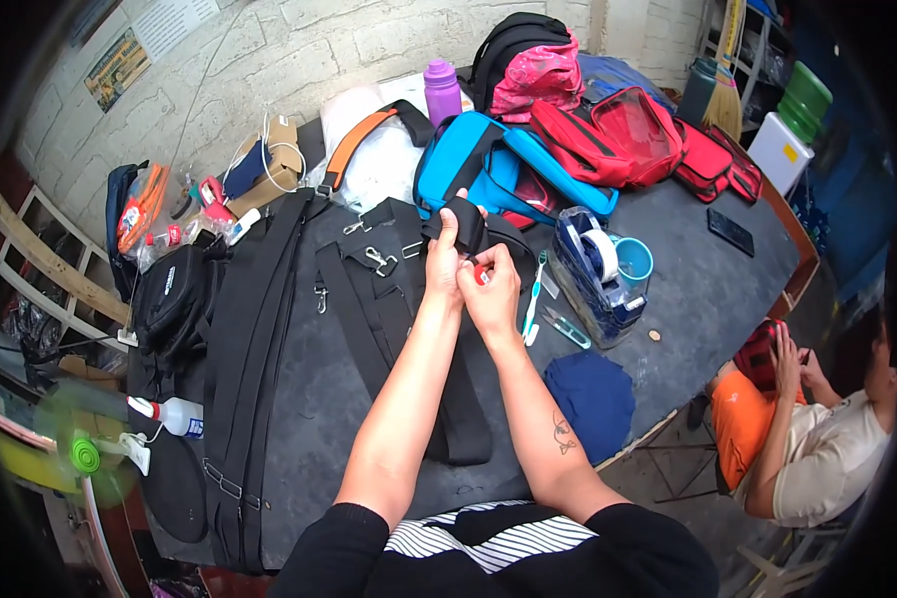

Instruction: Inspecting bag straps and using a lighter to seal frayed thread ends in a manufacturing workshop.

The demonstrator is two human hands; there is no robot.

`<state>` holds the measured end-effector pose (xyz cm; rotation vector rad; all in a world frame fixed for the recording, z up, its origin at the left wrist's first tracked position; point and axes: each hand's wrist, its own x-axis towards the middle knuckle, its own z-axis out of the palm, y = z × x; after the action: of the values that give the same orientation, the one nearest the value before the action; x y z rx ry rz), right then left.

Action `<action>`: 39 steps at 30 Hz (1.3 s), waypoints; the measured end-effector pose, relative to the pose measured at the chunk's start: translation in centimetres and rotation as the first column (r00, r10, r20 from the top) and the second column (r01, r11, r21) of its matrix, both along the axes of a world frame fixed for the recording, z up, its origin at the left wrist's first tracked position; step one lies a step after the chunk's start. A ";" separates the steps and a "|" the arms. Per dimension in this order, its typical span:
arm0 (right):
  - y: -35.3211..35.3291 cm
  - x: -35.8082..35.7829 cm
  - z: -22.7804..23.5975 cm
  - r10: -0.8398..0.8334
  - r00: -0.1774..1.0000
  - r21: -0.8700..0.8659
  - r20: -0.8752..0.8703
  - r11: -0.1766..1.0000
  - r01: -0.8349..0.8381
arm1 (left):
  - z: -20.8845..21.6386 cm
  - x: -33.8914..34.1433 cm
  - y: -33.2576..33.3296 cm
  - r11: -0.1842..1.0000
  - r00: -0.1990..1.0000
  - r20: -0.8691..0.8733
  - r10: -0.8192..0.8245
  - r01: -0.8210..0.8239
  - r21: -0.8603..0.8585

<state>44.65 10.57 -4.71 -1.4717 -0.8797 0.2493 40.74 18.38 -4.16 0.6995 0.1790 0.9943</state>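
Above the middle of the black table (508, 399), my left hand (445, 257) grips a bunched black webbing strap (465, 221), thumb raised along it. Close against it, my right hand (494, 291) is closed around a small red object (481, 274), mostly hidden by the fingers. More black straps lie beneath my forearms, along with metal snap hooks (379, 261) to the left. Right of my right hand are a green-and-white toothbrush (533, 294), thread snips (568, 327) and a tape dispenser (598, 289). A folded navy cloth (588, 404) rests beside my right forearm.
Long black straps (254, 369) run down the left side, near a spray bottle (177, 417) and a green fan (86, 454). Blue (478, 164) and red bags (608, 140) line the back. A teal cup (634, 259) and phone (731, 230) stand right; another person (817, 439) sits beyond.
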 end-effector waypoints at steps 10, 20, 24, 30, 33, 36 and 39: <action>-0.5 -1.0 0.1 0.053 0.998 0.054 0.020 0.997 -0.054 | 0.3 -1.0 -0.7 0.999 0.996 0.083 0.014 -0.010 -0.051; -1.5 -3.1 0.9 0.104 0.990 -0.003 0.093 0.995 -0.104 | 1.5 -3.2 -2.4 0.994 0.985 0.164 0.062 -0.045 -0.104; -1.6 -3.3 0.8 0.096 0.989 -0.048 0.115 0.995 -0.091 | 1.0 -3.4 -2.4 0.990 0.985 0.143 0.097 -0.080 -0.120; -1.8 -3.6 1.0 0.085 0.982 -0.091 0.168 0.993 -0.070 | 1.2 -3.7 -2.7 0.987 0.981 0.185 0.052 -0.022 -0.162; -1.9 -3.8 1.0 0.089 0.984 -0.084 0.155 0.994 -0.077 | 1.3 -3.8 -2.8 0.985 0.983 0.168 0.078 -0.049 -0.167; -1.8 -3.9 0.8 0.079 0.985 -0.072 0.151 0.995 -0.069 | 1.5 -3.9 -2.9 0.985 0.983 0.162 0.084 -0.057 -0.164; -2.1 -4.0 1.1 0.095 0.989 -0.079 0.112 0.993 -0.087 | 1.5 -4.0 -3.1 0.986 0.985 0.146 0.087 -0.064 -0.153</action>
<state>40.65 8.47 -3.61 -1.5286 -1.0424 0.2687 36.75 15.32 -2.61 0.4821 0.1443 1.0914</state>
